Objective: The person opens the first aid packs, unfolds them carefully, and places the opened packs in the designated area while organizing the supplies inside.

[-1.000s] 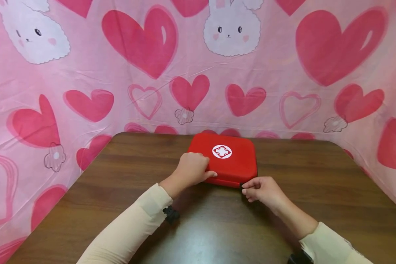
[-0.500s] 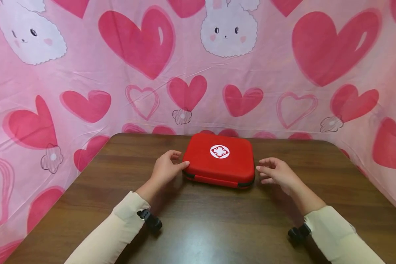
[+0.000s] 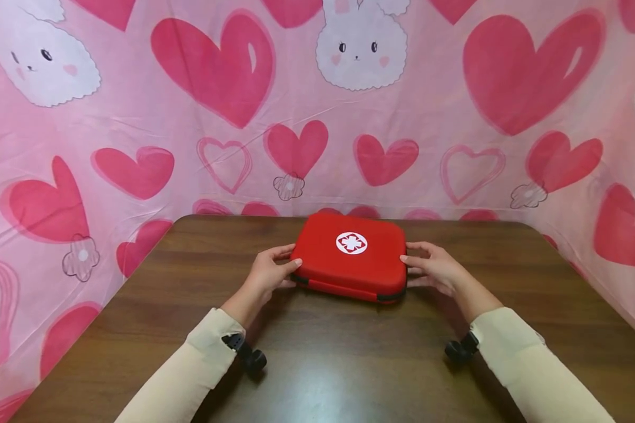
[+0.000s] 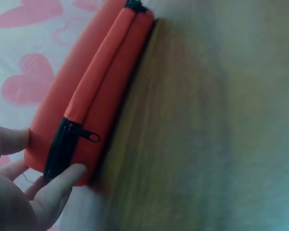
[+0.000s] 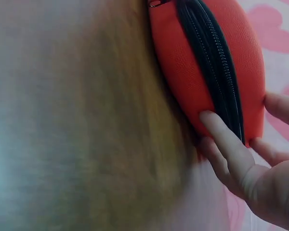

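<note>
A red first-aid case [image 3: 344, 261] with a white cross emblem lies near the back of the table, its lid down. My left hand [image 3: 267, 271] grips the left end, thumb on the top edge and fingers along the side. At the opposite end my right hand [image 3: 435, 270] holds the case the same way. In the left wrist view a black zipper pull [image 4: 91, 136] hangs by the front strip, close to the left fingers. The right wrist view shows the closed black zipper [image 5: 221, 62] running round the side, with fingertips [image 5: 209, 118] pressed just below it.
The brown wooden table [image 3: 317, 364] reaches toward me and to both sides. Behind it hangs a pink cloth [image 3: 439, 106] with hearts and rabbits. A black wrist camera [image 3: 254, 359] sits under the left cuff, another black camera [image 3: 459, 351] under the right.
My left hand has gone from the top of the case to its left end. My right hand has left the front right corner and now holds the right end.
</note>
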Demonstrator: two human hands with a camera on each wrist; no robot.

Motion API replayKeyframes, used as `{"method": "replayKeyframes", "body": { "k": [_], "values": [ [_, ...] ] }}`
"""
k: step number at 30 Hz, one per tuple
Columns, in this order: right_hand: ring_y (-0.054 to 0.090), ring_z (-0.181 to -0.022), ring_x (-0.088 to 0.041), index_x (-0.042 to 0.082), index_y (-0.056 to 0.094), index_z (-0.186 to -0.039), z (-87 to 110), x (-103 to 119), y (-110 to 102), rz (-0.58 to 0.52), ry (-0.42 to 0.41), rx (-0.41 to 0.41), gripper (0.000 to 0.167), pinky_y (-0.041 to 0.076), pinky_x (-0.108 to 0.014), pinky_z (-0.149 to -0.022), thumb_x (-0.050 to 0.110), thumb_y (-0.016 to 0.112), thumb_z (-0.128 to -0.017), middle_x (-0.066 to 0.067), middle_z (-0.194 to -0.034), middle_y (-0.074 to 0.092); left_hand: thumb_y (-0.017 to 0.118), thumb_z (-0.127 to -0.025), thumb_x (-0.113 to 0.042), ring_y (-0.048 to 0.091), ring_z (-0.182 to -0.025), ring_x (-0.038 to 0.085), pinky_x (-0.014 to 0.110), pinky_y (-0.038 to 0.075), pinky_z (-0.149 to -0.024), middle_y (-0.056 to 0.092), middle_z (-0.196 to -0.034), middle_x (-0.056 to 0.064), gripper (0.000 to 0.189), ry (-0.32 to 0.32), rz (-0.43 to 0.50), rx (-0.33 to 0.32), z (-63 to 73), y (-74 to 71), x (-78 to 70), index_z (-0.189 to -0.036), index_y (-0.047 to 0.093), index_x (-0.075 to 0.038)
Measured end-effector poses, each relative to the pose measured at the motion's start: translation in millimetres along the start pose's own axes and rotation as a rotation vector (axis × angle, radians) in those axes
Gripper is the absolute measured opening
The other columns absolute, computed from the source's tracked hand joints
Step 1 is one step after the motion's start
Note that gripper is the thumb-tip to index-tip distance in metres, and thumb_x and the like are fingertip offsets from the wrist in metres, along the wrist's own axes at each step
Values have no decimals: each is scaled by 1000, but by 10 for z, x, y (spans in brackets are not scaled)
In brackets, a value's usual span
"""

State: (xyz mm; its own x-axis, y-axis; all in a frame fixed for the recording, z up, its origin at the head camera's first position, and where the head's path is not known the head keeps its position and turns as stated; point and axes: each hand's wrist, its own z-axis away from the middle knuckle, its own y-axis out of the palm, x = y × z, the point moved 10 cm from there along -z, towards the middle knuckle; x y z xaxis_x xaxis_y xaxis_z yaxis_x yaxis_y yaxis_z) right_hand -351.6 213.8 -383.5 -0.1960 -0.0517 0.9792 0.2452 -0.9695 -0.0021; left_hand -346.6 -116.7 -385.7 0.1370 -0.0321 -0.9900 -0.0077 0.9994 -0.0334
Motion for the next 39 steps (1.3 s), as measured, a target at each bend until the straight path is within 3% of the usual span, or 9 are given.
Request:
{"method": "replayKeyframes", "body": {
  "k": [7, 11, 15, 18, 23, 27, 30, 35, 39],
  "values": [
    [64, -86, -21, -7, 21, -139, 141, -50, 83, -46, 26, -61, 65, 57, -47, -76, 12, 64, -95, -17, -118, 46, 66, -91, -2, 60, -108, 33, 54, 54, -76, 53, -136, 18, 50, -68, 61, 47, -155, -9, 15, -139, 55, -8],
    [63, -88, -26, -11, 21, -138, 175, -9, 101, 101, 36, -65, 66, 58, -46, -76, 15, 63, -95, -26, -123, 44, 66, -92, -4, 60, -107, 34, 54, 53, -80, 53, -135, 20, 48, -82, 60, 36, -177, -46, -1, -138, 54, -5],
    [60, -102, -38, -13, 23, -143, 96, 100, -1, 314, 6, -83, 72, 56, -45, -81, 23, 64, -95, -34, -134, 40, 73, -88, -10, 63, -86, 27, 46, 57, -76, 56, -122, 20, 49, -95, 14, -74, -88, -154, 15, -131, 54, 0],
    [53, -116, -45, -8, 21, -149, -27, 196, -123, 412, -71, -108, 74, 53, -46, -88, 25, 63, -96, -36, -143, 33, 78, -84, -12, 59, -73, 22, 41, 59, -67, 53, -112, 17, 52, -89, 14, -152, 45, -170, 39, -125, 49, 3],
    [44, -129, -42, -6, 25, -150, -180, 268, -226, 419, -188, -78, 66, 45, -49, -98, 19, 58, -99, -31, -150, 30, 78, -82, -8, 58, -81, 24, 40, 59, -61, 48, -112, 17, 49, -67, 93, -206, 228, -28, 117, -119, 48, 3],
    [54, -119, -30, -8, 36, -145, -179, 267, -218, 393, -228, -47, 59, 48, -44, -96, 15, 61, -97, -30, -142, 44, 79, -82, -8, 60, -91, 28, 42, 59, -65, 47, -120, 20, 51, -52, 126, -215, 264, 54, 151, -123, 49, 2],
    [61, -107, -27, -7, 46, -138, -126, 267, -226, 461, -259, -58, 54, 54, -38, -88, 17, 66, -94, -29, -131, 54, 80, -81, -9, 62, -91, 29, 42, 59, -68, 47, -123, 20, 56, -22, 126, -239, 240, 37, 138, -126, 49, 0],
    [62, -98, -29, -1, 59, -122, -21, 265, -205, 557, -278, -90, 45, 54, -33, -80, 26, 73, -89, -19, -116, 64, 83, -78, -9, 66, -88, 29, 44, 58, -71, 48, -130, 18, 67, 11, 126, -240, 131, 14, 116, -134, 47, -2],
    [62, -93, -27, 3, 62, -109, 38, 270, -138, 593, -278, -101, 38, 52, -33, -74, 27, 77, -85, -13, -106, 67, 84, -77, -12, 67, -90, 28, 43, 58, -75, 48, -135, 15, 74, -6, 111, -225, 34, 12, 114, -140, 46, -6]
  ]
}}
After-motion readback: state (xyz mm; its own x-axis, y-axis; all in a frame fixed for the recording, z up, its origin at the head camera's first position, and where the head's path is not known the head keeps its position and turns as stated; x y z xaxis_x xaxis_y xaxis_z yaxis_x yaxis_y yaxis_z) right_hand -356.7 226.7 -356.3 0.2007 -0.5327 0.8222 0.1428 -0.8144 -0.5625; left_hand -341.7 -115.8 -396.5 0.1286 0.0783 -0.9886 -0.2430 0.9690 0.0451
